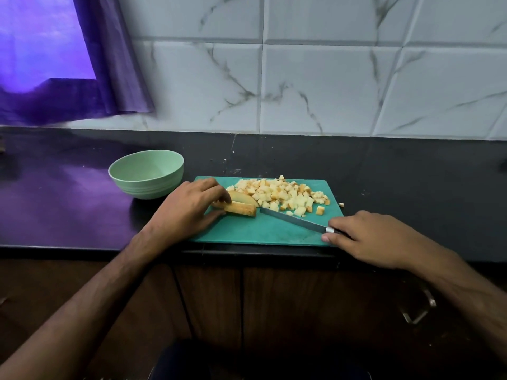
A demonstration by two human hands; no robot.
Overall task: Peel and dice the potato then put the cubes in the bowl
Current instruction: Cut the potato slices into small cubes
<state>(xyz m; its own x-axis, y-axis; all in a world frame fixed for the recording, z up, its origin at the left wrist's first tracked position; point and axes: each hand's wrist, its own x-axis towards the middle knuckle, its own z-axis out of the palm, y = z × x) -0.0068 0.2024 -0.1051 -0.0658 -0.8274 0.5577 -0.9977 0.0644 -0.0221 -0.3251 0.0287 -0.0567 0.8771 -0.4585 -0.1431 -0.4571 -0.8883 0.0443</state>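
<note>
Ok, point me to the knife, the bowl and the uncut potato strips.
knife (290, 218): head view, middle of the blade.
bowl (149, 185): head view, outer front wall.
potato strips (241, 209): head view, top of the near strip.

One bowl (146, 176), one knife (290, 218), one cutting board (263, 233), two hands (189, 207).
</note>
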